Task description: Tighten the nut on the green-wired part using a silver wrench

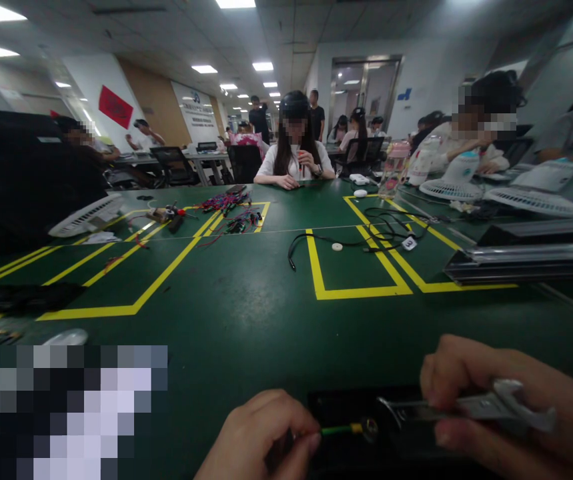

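Down at the desk's near edge, left hand pinches a green wire between curled fingertips, right hand fisted around metal pliers biting its ring terminal.

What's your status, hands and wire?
Left hand pinching green wire. Right hand gripping metal tool, its tip at the wire's ring end. Nothing between them; black tray beneath.
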Motion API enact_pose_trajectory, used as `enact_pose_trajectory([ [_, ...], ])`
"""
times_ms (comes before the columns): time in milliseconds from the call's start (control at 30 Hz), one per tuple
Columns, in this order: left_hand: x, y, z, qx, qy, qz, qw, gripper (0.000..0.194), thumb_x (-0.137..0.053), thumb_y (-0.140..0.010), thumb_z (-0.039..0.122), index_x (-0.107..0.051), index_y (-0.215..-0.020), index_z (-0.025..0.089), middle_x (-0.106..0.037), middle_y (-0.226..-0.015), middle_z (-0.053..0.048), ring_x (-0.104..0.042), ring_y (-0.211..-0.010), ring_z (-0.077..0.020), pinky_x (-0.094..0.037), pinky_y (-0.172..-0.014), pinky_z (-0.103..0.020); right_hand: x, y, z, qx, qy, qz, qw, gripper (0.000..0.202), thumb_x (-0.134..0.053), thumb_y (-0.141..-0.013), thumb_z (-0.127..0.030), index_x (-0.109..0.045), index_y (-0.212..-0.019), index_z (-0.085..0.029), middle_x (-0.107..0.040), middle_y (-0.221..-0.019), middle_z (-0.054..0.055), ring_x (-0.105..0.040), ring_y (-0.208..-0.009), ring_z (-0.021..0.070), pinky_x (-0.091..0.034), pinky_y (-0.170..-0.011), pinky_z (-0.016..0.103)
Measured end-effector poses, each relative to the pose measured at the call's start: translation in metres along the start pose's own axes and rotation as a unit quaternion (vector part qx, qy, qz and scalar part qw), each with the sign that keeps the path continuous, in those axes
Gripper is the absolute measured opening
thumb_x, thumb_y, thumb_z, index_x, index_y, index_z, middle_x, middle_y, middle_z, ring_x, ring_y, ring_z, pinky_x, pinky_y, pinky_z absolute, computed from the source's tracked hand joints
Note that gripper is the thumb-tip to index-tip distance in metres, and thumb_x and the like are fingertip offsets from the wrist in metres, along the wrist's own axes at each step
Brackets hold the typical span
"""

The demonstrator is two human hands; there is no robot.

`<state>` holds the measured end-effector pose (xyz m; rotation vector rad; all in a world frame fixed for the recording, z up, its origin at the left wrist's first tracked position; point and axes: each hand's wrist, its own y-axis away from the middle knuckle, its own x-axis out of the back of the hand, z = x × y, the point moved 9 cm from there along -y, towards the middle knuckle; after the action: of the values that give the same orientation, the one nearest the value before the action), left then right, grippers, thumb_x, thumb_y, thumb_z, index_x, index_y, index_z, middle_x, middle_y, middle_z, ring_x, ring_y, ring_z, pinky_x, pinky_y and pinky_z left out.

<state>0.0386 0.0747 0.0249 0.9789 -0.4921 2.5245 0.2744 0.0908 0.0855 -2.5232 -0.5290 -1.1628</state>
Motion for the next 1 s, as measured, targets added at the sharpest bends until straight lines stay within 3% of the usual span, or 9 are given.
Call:
enact_pose_trajectory([
  [100, -0.001, -0.001, -0.001, 0.004, 0.002, 0.004, 1.000, 0.019, -0.062, -0.089, 0.006, -0.073, -0.086, 0.022, -0.076, -0.081, 0.001, -0.072, -0.071, -0.0130, -0.050, -0.064, -0.018, -0.015, 0.000, 0.002, 0.004, 0.007, -0.014, 1.000, 0.027, -0.064, -0.103, -0.050, -0.059, -0.087, -0.029, -0.063, -0.069, -0.006, -0.059, -0.053, 0.0145, -0.044, -0.048, 0.022],
  [267, -0.002, 0.001, -0.001, 0.001, 0.004, 0.003, 1.000, 0.019, -0.062, -0.090, 0.007, -0.073, -0.085, 0.021, -0.076, -0.080, 0.000, -0.072, -0.072, -0.0138, -0.050, -0.064, -0.019, -0.030, -0.003, -0.001, 0.020, 0.010, 0.002, 1.000, 0.030, -0.064, -0.104, -0.051, -0.058, -0.085, -0.029, -0.063, -0.065, -0.007, -0.055, -0.048, 0.0144, -0.038, -0.045, 0.023],
  [567, 0.003, -0.001, 0.002, -0.013, 0.008, 0.024, 1.000, 0.019, -0.062, -0.087, 0.006, -0.073, -0.082, 0.020, -0.077, -0.077, 0.000, -0.072, -0.067, -0.0134, -0.050, -0.061, -0.017, -0.035, -0.002, -0.010, 0.063, -0.011, 0.022, 0.998, 0.025, -0.065, -0.104, -0.046, -0.058, -0.086, -0.031, -0.064, -0.062, -0.010, -0.056, -0.041, 0.0131, -0.036, -0.038, 0.023],
  [733, 0.001, 0.001, 0.004, -0.015, 0.002, 0.023, 1.000, 0.019, -0.061, -0.087, 0.007, -0.073, -0.081, 0.020, -0.076, -0.075, -0.001, -0.072, -0.065, -0.0138, -0.050, -0.059, -0.017, -0.040, -0.002, -0.010, 0.062, 0.011, 0.031, 0.998, 0.013, -0.065, -0.096, -0.026, -0.060, -0.086, -0.032, -0.068, -0.066, -0.010, -0.061, -0.044, 0.0142, -0.040, -0.042, 0.023],
  [1000, 0.007, -0.004, 0.007, -0.025, 0.004, 0.044, 0.999, 0.020, -0.061, -0.085, 0.005, -0.074, -0.078, 0.019, -0.076, -0.072, -0.001, -0.071, -0.061, -0.0128, -0.049, -0.057, -0.016, -0.030, -0.013, -0.030, 0.131, 0.041, 0.035, 0.990, 0.026, -0.066, -0.078, -0.007, -0.060, -0.082, -0.032, -0.070, -0.065, -0.012, -0.062, -0.043, 0.0138, -0.040, -0.040, 0.021],
])
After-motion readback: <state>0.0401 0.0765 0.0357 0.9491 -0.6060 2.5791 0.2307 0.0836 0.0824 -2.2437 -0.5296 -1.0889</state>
